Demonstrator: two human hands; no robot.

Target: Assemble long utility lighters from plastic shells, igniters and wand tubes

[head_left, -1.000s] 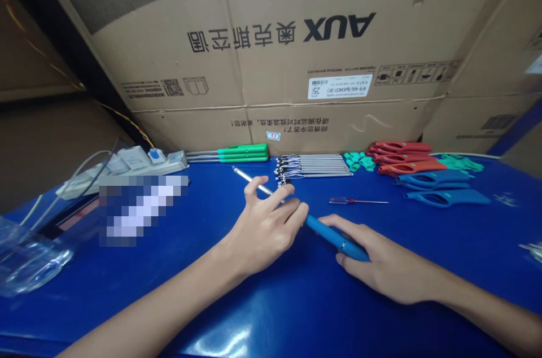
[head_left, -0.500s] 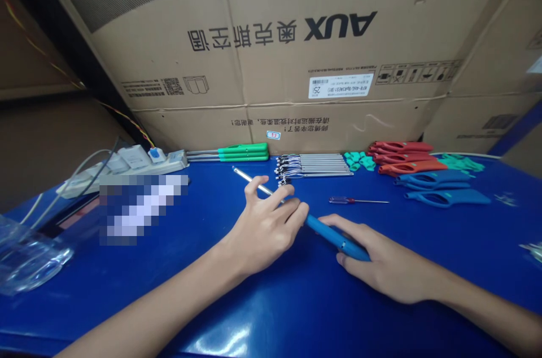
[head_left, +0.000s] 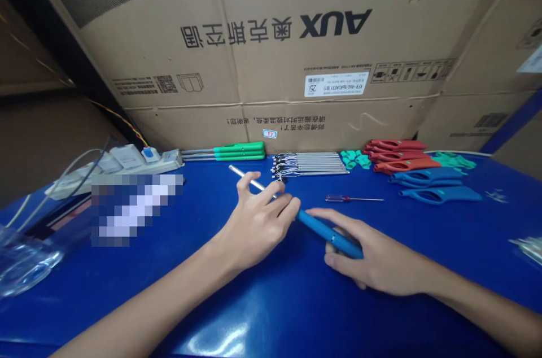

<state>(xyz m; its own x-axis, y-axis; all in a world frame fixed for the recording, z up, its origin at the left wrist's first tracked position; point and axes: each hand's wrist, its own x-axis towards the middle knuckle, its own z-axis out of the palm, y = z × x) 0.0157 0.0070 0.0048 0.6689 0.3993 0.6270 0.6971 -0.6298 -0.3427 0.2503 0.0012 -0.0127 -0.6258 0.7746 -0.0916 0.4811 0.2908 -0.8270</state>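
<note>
A long-necked lighter (head_left: pixel 328 235) with a blue handle and a silver metal tube slants between my hands above the blue table (head_left: pixel 271 313). My left hand (head_left: pixel 265 219) is closed round the place where the tube meets the handle, and its fingers hide that joint. From under its fingers the tube points up and to the left. My right hand (head_left: pixel 376 253) grips the rear end of the blue handle, thumb on the near side and forefinger stretched along the far side. Beyond my hands lies a screwdriver (head_left: pixel 353 199) with a clear purple-red handle.
Green lighters (head_left: pixel 239 151) lie stacked at the back, beside silver tubes with wires (head_left: pixel 311 164) and teal caps (head_left: pixel 355 159). Red handle shells (head_left: pixel 396 156) and blue ones (head_left: pixel 440 194) lie at right. A power strip (head_left: pixel 114 173) stands left, before a cardboard sheet (head_left: pixel 271 64).
The view has shifted slightly, so everything sits a little further left. My right hand's fingers have moved a little around the blue handle; both hands keep their hold.
</note>
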